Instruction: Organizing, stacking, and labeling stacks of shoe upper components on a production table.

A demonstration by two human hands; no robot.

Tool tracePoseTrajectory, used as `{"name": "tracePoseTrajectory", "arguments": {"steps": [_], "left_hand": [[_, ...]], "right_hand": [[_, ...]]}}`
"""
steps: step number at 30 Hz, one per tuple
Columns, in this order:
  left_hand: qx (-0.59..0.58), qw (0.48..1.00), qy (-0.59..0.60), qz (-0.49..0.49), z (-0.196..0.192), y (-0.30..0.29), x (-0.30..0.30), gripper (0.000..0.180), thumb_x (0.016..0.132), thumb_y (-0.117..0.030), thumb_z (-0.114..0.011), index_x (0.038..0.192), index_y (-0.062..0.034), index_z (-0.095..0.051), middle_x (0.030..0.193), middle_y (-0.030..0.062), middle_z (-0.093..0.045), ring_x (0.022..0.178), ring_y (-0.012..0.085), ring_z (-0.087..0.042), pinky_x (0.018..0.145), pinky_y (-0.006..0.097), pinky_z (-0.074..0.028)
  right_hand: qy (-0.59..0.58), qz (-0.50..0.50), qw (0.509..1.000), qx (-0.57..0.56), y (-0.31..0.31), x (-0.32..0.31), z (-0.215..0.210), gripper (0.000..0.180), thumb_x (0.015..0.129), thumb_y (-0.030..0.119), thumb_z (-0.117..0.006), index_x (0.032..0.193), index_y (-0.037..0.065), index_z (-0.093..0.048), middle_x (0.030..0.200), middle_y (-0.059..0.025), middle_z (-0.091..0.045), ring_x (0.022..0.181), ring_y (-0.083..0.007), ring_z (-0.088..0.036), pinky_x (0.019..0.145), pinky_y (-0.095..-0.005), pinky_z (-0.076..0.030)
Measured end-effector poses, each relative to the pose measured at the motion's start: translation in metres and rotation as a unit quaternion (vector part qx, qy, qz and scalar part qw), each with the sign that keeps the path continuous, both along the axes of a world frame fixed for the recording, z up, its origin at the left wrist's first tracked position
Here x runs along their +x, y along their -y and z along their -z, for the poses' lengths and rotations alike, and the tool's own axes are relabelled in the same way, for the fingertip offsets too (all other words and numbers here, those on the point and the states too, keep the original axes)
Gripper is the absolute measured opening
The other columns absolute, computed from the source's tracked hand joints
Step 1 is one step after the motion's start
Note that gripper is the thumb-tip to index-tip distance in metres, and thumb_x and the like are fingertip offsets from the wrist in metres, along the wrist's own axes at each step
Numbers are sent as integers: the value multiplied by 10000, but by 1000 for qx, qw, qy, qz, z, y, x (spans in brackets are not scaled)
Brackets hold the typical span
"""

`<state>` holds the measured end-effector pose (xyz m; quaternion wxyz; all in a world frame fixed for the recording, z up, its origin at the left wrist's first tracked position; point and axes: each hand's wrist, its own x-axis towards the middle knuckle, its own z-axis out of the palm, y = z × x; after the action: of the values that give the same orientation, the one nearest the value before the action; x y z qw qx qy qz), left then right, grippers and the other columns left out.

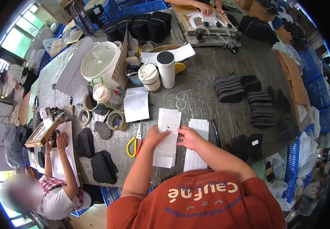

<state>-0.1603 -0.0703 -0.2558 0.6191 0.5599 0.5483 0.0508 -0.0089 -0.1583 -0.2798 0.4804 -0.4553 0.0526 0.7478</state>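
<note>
A stack of long white paper strips (pixel 165 150) lies on the dark table in front of me, with a small dark mark near its middle. My left hand (pixel 155 137) grips the left edge, its thumb lying across the top strip. From the other side, the fingers of my right hand (pixel 189 138) press the right edge. Under my right wrist, a printed white sheet (pixel 196 152) lies partly covered. Scissors (pixel 135 143) with yellow and red handles rest beside my left hand. A black pen (pixel 215 133) lies right of the printed sheet.
Rubber bands (pixel 181 101), a white tumbler (pixel 166 70), a lidded cup (pixel 149 78) and a white bucket (pixel 102 65) stand or lie beyond. Stacked black pads (pixel 229 88) sit at right, more black pieces (pixel 104 167) at left. Co-workers' hands (pixel 60 142) work at left and far side.
</note>
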Motion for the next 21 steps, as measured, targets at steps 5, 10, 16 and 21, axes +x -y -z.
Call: {"name": "tracePoseTrajectory", "arguments": {"steps": [5,10,16,21], "left_hand": [[245,957,-97,120,-4,27,5,510,735,-144,-647,1120,83,-402,941,265,-601,814,369,-622,713,418,-503],[318,917,-144,194,-50,54,9,415,774,-149,-597,1070,50,-387,855,280,-586,798,439,-582,679,486,-470],[341,898,-198,194,-24,66,4,407,739,-121,-622,1048,27,-401,919,227,-567,850,386,-566,691,452,-475],[351,899,-204,165,-27,76,4,452,707,-99,-645,1072,11,-403,953,192,-550,878,360,-553,718,435,-474]], "right_hand": [[-32,1,999,35,12,-2,-5,425,873,154,-499,1278,146,-373,1229,-52,-463,1057,-236,-474,907,-501,-371],[-94,12,989,110,32,-11,-4,455,839,120,-518,1274,142,-389,1218,-42,-477,1085,-196,-469,919,-444,-369],[205,-212,953,72,35,3,-9,496,793,110,-607,1236,36,-398,1091,-103,-548,912,-232,-582,779,-383,-474],[681,-211,677,182,39,25,-32,769,649,100,-743,1293,65,-324,1142,-188,-444,1032,-335,-495,861,-394,-435]]}}
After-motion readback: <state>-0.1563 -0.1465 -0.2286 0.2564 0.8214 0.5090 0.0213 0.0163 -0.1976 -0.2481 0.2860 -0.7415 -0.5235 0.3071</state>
